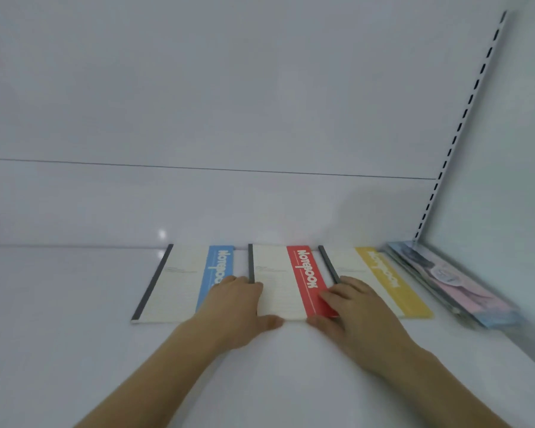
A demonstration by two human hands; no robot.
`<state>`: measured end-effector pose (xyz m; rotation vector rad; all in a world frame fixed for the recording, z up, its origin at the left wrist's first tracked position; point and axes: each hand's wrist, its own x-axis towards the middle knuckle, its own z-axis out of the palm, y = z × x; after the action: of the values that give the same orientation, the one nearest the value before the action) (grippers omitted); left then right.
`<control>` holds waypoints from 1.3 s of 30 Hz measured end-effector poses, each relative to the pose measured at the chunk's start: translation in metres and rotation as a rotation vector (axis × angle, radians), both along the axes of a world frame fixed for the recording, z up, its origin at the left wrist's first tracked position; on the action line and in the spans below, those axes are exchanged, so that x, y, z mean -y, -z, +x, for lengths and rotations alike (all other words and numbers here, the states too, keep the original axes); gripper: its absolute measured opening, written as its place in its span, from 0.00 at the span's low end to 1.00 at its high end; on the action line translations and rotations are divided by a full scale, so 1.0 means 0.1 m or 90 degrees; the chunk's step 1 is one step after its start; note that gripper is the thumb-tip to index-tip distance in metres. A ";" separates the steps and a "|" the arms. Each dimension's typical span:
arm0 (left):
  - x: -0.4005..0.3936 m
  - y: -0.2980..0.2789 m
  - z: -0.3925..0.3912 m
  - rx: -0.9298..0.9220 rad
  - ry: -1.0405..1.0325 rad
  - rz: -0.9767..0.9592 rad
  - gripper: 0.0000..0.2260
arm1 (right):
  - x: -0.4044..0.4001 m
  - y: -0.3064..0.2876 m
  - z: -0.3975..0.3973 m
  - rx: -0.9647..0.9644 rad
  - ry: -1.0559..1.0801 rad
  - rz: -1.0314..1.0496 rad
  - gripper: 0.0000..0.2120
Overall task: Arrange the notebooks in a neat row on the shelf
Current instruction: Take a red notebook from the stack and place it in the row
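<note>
Three cream notebooks with dark spines lie flat side by side on the white shelf [74, 304], against its back wall. The left one carries a blue stripe [179, 282], the middle one a red stripe [278, 279], the right one a yellow stripe [377, 273]. My left hand [235, 307] rests on the left edge of the red-striped notebook, fingers over its spine, thumb at its near edge. My right hand [349, 310] lies on that notebook's right side, fingers spread over the red stripe and the yellow notebook's spine.
A stack of pastel blue and pink notebooks [454, 282] lies in the shelf's right corner, angled along the side wall. A slotted upright rail [464, 118] runs up that corner. Bare shelf surface extends to the left and in front.
</note>
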<state>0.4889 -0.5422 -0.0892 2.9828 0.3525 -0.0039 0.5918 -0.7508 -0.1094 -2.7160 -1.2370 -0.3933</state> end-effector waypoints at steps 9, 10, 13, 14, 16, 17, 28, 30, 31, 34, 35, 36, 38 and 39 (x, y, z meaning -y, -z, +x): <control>0.11 -0.05 -0.03 0.013 -0.048 -0.041 0.26 | 0.05 -0.01 0.17 -0.021 -0.060 0.002 0.29; 0.11 -0.07 -0.03 -0.002 -0.049 -0.039 0.26 | 0.05 -0.01 0.17 -0.023 -0.060 0.002 0.29; 0.14 -0.08 -0.05 -0.017 -0.035 0.017 0.21 | 0.05 -0.01 0.16 -0.019 -0.054 -0.003 0.29; 0.16 -0.07 -0.06 -0.015 -0.030 0.052 0.20 | 0.06 -0.01 0.15 -0.017 -0.051 -0.005 0.30; 0.18 -0.02 -0.09 0.013 -0.026 0.109 0.20 | 0.08 -0.01 0.14 -0.010 -0.043 -0.007 0.31; 0.19 0.01 -0.10 0.042 -0.026 0.119 0.21 | 0.09 -0.01 0.13 -0.007 -0.037 -0.005 0.31; 0.05 0.00 -0.73 0.293 -0.107 0.085 0.18 | -0.32 -0.15 -0.53 -0.025 -0.101 0.080 0.32; -0.06 -0.02 -0.95 0.304 -0.136 0.096 0.20 | -0.47 -0.21 -0.75 -0.039 -0.122 0.066 0.32; -0.12 -0.04 -1.08 0.308 -0.154 0.101 0.21 | -0.55 -0.24 -0.86 -0.038 -0.130 0.058 0.32; -0.36 -0.10 -1.50 0.294 -0.207 0.104 0.26 | -0.86 -0.29 -1.24 -0.030 -0.157 0.058 0.38; -0.45 -0.13 -1.67 0.295 -0.221 0.107 0.27 | -0.99 -0.30 -1.39 -0.027 -0.168 0.064 0.40; -0.54 -0.15 -1.85 0.299 -0.235 0.109 0.28 | -1.12 -0.31 -1.55 -0.027 -0.179 0.073 0.40; -0.75 -0.20 -2.24 0.298 -0.264 0.119 0.29 | -1.40 -0.33 -1.92 -0.036 -0.204 0.087 0.38; -0.87 -0.22 -2.44 0.294 -0.279 0.123 0.29 | -1.54 -0.34 -2.11 -0.041 -0.217 0.087 0.37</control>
<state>0.2448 -0.4556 -0.0673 2.8885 0.9697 0.7838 0.3809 -0.5969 -0.0750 -2.3281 -1.5548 -0.3318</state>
